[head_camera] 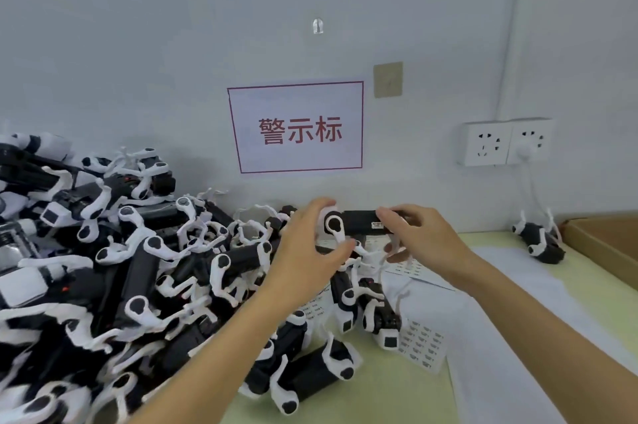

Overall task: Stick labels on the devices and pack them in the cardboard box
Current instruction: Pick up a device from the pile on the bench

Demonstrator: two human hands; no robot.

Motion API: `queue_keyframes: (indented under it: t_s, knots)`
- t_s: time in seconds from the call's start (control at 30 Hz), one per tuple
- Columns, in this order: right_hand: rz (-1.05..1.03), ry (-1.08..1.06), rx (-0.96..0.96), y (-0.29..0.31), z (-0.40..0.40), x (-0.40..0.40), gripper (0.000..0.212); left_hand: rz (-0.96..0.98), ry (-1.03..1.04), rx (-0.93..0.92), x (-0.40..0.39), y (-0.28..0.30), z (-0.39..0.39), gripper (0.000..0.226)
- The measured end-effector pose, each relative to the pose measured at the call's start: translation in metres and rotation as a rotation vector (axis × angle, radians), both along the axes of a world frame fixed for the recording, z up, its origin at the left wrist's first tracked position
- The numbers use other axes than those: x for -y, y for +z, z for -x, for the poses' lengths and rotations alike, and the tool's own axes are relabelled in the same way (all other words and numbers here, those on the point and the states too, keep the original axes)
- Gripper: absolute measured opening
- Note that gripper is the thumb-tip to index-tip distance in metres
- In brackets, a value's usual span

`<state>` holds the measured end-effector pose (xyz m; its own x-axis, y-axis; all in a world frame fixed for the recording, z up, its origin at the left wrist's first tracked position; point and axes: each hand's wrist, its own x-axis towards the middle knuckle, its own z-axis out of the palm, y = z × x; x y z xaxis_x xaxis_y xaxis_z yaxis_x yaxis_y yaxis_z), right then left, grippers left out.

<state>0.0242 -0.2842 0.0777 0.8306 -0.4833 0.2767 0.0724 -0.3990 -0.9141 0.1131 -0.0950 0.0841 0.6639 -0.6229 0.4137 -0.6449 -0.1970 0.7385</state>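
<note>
Your left hand and right hand hold one black-and-white device between them, raised above the counter in front of the wall. The left fingers are curled round its white end with the round black cap, thumb underneath; the right fingers pinch the black body at the other end, where a small white label sits on the side facing you. To your left a big heap of the same devices covers the counter, and a few more lie loose just below your hands. Under and beside these lie sheets of small labels on white paper. One single device lies apart on the right, near the cardboard box, of which only a corner shows at the right edge. On the wall behind hangs a white sign with a red border and red characters, with a double socket to its right, a white plug in it.
</note>
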Motion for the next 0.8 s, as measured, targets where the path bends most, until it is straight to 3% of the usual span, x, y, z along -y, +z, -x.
queue_keyframes:
  t_s: [0.13,0.2,0.27,0.3,0.43,0.53,0.7,0.8]
  knots:
    - [-0.065,0.002,-0.041,-0.005,0.023,0.003,0.054,0.166,-0.070,-0.232,0.014,0.007,0.023,0.046]
    - [-0.113,0.030,-0.042,-0.005,0.037,0.007,0.041,0.200,-0.100,-0.294,0.019,0.009,0.032,0.049]
    - [-0.124,0.083,-0.038,-0.004,0.058,0.013,0.016,0.193,-0.123,-0.267,0.022,0.007,0.042,0.055]
    - [-0.068,0.092,-0.051,-0.003,0.071,0.017,0.016,0.184,-0.135,-0.233,0.026,0.004,0.047,0.058]
    - [0.178,0.015,-0.133,-0.009,0.128,0.038,0.036,0.186,-0.236,-0.045,0.059,-0.008,0.082,0.069]
    - [0.258,-0.113,-0.116,-0.021,0.170,0.058,0.039,0.207,-0.369,0.012,0.098,-0.023,0.114,0.076]
    - [0.171,-0.283,-0.083,-0.035,0.242,0.102,0.023,0.293,-0.402,0.093,0.166,-0.055,0.164,0.076]
    - [0.024,-0.474,-0.008,-0.036,0.284,0.145,0.018,0.205,-0.373,0.077,0.206,-0.083,0.195,0.058]
